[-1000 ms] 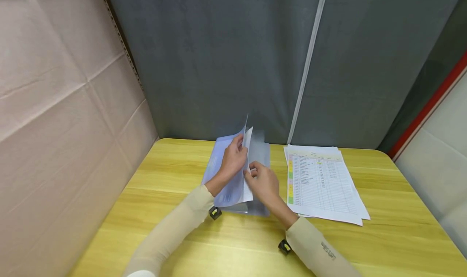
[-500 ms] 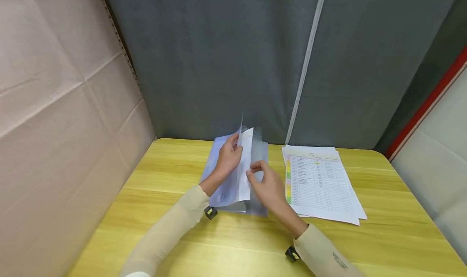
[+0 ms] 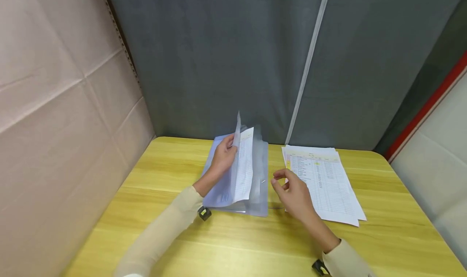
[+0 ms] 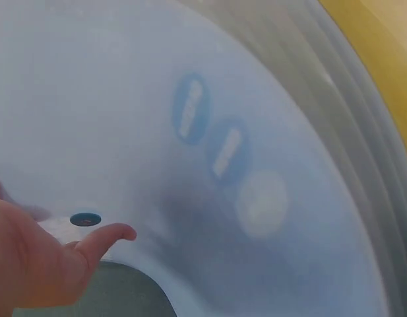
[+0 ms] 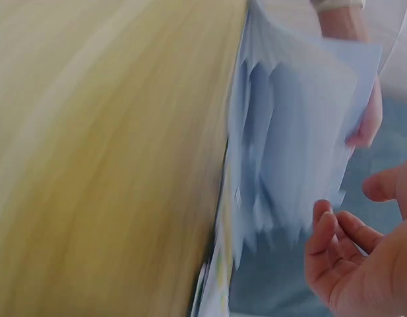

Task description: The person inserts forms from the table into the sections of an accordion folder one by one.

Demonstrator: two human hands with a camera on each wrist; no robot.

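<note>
Head view: your left hand (image 3: 223, 158) grips the folder (image 3: 233, 179) leaves upright at table (image 3: 175, 228) centre; your right hand (image 3: 293, 194), loosely open and empty, hovers nearer the printed sheets (image 3: 322, 183) at its one o'clock; folder lies at nine.

Yellow wooden table (image 3: 153, 212), grey curtain (image 3: 219, 58), seemingly cardboard wall (image 3: 54, 106).

Folder (image 5: 289, 152) blurred in right-wrist view

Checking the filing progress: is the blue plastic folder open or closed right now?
Open. The left hand holds the folder cover and a printed sheet lifted up off the clear pockets lying on the table.
</note>
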